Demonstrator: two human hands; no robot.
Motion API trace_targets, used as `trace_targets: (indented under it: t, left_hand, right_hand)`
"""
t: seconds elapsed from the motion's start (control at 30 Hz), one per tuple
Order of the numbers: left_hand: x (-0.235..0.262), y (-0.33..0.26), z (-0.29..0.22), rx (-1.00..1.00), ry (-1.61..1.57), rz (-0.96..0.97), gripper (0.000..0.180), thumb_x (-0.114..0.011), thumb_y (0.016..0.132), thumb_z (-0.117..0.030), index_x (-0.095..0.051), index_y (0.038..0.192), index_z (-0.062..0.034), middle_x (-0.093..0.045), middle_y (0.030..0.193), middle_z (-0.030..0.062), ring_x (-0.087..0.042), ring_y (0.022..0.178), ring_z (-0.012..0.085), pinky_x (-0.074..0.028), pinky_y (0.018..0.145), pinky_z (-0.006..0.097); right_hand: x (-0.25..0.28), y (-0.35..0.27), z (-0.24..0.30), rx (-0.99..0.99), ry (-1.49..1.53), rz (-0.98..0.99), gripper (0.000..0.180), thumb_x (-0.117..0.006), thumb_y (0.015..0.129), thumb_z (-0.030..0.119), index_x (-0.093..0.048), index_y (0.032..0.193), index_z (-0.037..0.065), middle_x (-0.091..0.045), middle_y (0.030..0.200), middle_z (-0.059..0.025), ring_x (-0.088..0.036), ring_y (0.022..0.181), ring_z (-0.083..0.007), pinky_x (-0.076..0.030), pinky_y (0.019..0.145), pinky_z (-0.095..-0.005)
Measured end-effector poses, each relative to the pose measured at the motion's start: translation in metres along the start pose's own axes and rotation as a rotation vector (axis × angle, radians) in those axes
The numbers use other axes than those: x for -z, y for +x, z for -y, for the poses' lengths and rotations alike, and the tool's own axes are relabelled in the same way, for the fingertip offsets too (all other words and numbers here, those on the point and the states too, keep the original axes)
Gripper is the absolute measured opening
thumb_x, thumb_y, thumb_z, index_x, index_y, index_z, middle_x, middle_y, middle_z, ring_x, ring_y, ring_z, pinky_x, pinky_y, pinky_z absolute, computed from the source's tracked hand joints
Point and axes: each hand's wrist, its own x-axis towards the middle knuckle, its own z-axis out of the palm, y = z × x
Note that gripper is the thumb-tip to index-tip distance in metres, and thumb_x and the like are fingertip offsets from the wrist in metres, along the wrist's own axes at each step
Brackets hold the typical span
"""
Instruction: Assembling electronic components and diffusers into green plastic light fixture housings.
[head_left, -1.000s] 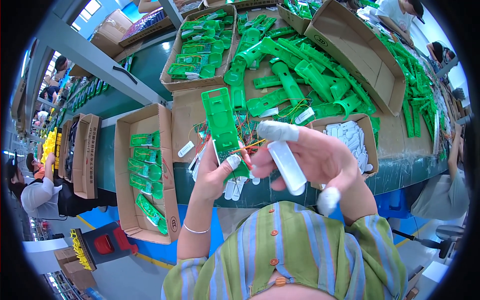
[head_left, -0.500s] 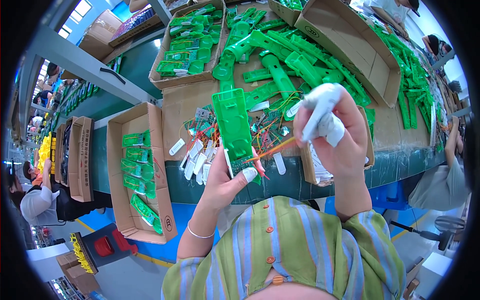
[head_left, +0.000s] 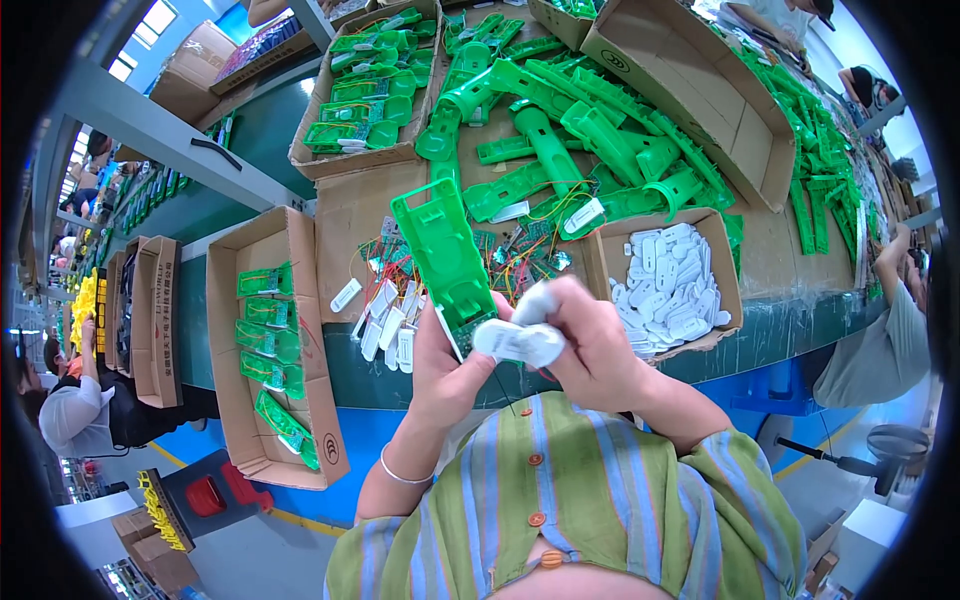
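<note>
My left hand point(head_left: 445, 370) is closed around the lower end of a long green plastic housing point(head_left: 445, 245), which tilts up and away from me with its hollow side showing. A small green circuit board point(head_left: 462, 328) sits in its lower end, partly covered by fingers. My right hand point(head_left: 590, 350), with white covers on its fingertips, is closed right at that end. What its fingers grip is hidden. Just beyond lies a pile of circuit boards with red and yellow wires point(head_left: 525, 255), beside loose white oval plastic pieces point(head_left: 385, 325).
An open carton point(head_left: 335, 440) at left holds several green housings; another carton point(head_left: 300, 160) of wired housings stands farther back. Green housings point(head_left: 600, 140) heap up at the far middle. A box point(head_left: 735, 320) of white pieces is at right. Other people work on both sides.
My right hand has come down and left to the housing's lower end; orange wires stretched toward it before. The box of white pieces is now uncovered. The housing has tilted slightly left.
</note>
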Motion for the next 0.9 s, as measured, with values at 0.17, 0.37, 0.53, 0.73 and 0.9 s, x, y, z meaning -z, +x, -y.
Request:
trace_targets:
  t: [0.17,0.37,0.53,0.73,0.9]
  left_hand:
    - [0.000,-0.004,0.003,-0.026,-0.009,-0.036,0.043,-0.050,0.073,0.004,-0.037,0.114,-0.0015,-0.052,0.101,0.0093,-0.052,0.090,0.0149,-0.042,0.079,0.029]
    - [0.002,-0.007,0.004,-0.121,0.264,0.039,0.058,-0.058,0.076,-0.003,-0.031,0.127,0.0002,-0.049,0.112,0.0103,-0.051,0.098,0.0158,-0.042,0.086,0.030]
    - [-0.007,-0.011,0.007,-0.215,0.390,-0.077,0.048,-0.053,0.076,0.002,-0.031,0.118,-0.0003,-0.051,0.102,0.0095,-0.051,0.091,0.0163,-0.041,0.080,0.029]
    - [0.002,-0.016,0.013,-0.200,0.536,-0.087,0.047,-0.052,0.077,0.003,-0.031,0.118,0.0007,-0.049,0.102,0.0094,-0.051,0.091,0.0181,-0.040,0.083,0.030]
    - [0.000,-0.019,0.023,-0.098,0.611,-0.030,0.069,-0.050,0.074,0.006,-0.017,0.134,0.0021,-0.048,0.111,0.0167,-0.051,0.098,0.0231,-0.042,0.084,0.035]
  right_hand:
    - [-0.001,0.007,0.002,0.208,-0.190,-0.038,0.021,-0.062,0.075,0.005,-0.055,0.093,-0.001,-0.055,0.068,-0.0071,-0.050,0.052,-0.0155,-0.038,0.046,-0.0271]
    - [-0.015,0.007,-0.002,0.312,-0.266,-0.064,0.020,-0.068,0.068,0.004,-0.057,0.084,0.001,-0.057,0.070,-0.0071,-0.052,0.053,-0.0216,-0.040,0.046,-0.0303]
    - [-0.027,-0.001,0.001,0.240,-0.368,-0.089,0.023,-0.065,0.067,0.002,-0.051,0.085,0.001,-0.055,0.066,-0.0081,-0.054,0.052,-0.0238,-0.043,0.046,-0.0322]
    - [-0.023,0.001,-0.011,0.117,-0.180,-0.088,0.020,-0.062,0.073,0.005,-0.049,0.088,0.000,-0.054,0.067,-0.0089,-0.057,0.055,-0.0220,-0.045,0.050,-0.0323]
    - [0.004,0.028,0.015,-0.279,0.450,-0.339,0.014,-0.042,0.090,0.011,-0.048,0.099,0.002,-0.048,0.074,0.0011,-0.038,0.053,-0.0025,-0.032,0.047,-0.0178]
